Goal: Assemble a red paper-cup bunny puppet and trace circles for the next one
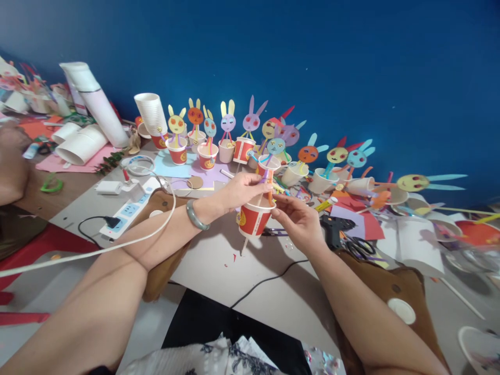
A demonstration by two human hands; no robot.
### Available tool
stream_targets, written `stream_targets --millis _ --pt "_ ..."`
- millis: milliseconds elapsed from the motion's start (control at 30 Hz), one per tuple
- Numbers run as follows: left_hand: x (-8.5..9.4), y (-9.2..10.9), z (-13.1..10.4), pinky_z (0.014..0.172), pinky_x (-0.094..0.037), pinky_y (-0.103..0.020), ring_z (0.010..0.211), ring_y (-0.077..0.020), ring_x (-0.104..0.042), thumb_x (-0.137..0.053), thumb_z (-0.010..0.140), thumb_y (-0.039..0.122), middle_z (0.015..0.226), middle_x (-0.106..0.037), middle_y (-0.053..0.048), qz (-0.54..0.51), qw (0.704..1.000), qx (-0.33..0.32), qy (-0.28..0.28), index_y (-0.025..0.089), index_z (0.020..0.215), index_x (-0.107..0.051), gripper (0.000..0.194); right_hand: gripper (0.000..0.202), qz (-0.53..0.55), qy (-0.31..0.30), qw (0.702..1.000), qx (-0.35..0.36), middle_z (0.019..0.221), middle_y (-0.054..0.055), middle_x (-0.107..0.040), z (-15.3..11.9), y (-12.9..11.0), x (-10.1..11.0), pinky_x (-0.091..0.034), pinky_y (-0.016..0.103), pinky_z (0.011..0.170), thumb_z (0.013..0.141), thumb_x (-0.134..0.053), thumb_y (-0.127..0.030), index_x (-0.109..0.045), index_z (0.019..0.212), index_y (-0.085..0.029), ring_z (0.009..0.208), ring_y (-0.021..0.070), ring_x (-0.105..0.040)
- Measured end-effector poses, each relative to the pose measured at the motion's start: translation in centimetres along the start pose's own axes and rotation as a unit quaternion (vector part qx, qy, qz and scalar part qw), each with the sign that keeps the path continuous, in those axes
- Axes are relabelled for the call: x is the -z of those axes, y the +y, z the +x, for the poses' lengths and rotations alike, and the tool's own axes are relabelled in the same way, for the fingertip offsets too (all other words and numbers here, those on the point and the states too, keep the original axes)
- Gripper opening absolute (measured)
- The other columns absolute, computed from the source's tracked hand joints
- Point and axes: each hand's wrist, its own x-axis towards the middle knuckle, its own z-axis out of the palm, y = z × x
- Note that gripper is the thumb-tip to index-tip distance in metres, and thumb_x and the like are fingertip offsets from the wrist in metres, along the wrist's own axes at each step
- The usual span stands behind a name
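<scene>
A red and white paper cup [255, 221] is held up over the table, with a thin stick [245, 246] poking out of its base. My left hand [246, 190] pinches purple and orange paper strips [270, 188] just above the cup's rim. My right hand [299, 221] grips the cup's right side near the rim, thumb in front. Directly behind, a blue paper rabbit head [276, 147] rises over another cup [269, 163]; whether that head joins the strips in my hand I cannot tell.
Several rabbit-in-cup figures [177, 151] line the blue wall. To the left lie a power strip [128, 209] and a white cable crossing my left arm. A glue gun [336, 229], scissors [361, 247] and coloured paper lie right. Another person's arm [11, 161] shows at far left.
</scene>
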Motion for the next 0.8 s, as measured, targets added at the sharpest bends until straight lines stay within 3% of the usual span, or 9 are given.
stream_targets --millis 233,433,633,800 --pt "-0.1 -0.2 0.1 0.074 -0.05 -0.026 0.07 -0.0096 -0.063 -0.07 0.09 0.02 0.079 -0.072 -0.001 -0.05 0.998 0.02 -0.011 0.013 0.079 -0.071 0.013 0.036 0.015 0.012 1.0 0.002 0.085 0.004 -0.074 0.3 0.4 0.1 -0.06 0.038 0.072 0.082 -0.082 -0.049 -0.068 0.103 -0.024 0.077 0.0205 -0.071" --pt "-0.2 -0.4 0.2 0.073 -0.05 -0.026 0.072 -0.0102 -0.064 -0.071 0.09 0.02 0.077 -0.072 -0.002 -0.055 0.998 0.023 -0.013 0.013 0.078 -0.071 0.014 0.018 -0.102 0.026 0.994 0.03 0.078 0.003 -0.073 0.1 0.1 0.3 -0.053 0.035 0.063 0.088 -0.072 -0.04 -0.069 0.094 -0.023 0.066 0.0185 -0.067" --pt "-0.4 0.3 -0.3 0.07 -0.048 -0.025 0.067 -0.0089 -0.063 -0.068 0.092 0.016 0.075 -0.071 -0.001 -0.07 0.996 0.046 -0.006 0.012 0.076 -0.071 0.016 0.005 -0.265 0.04 0.948 0.169 0.073 0.0 -0.07 -0.2 -1.1 0.3 -0.051 0.031 0.059 0.091 -0.064 -0.025 -0.068 0.088 -0.024 0.059 0.0156 -0.062" --pt "-0.2 -0.1 0.1 0.076 -0.051 -0.029 0.069 -0.0111 -0.065 -0.073 0.089 0.019 0.076 -0.072 -0.001 -0.117 0.99 0.071 -0.017 0.012 0.081 -0.071 0.011 0.011 -0.31 0.039 0.9 0.303 0.077 0.0 -0.068 0.1 -1.2 0.5 -0.05 0.027 0.06 0.094 -0.06 -0.014 -0.064 0.092 -0.023 0.065 0.0142 -0.064"
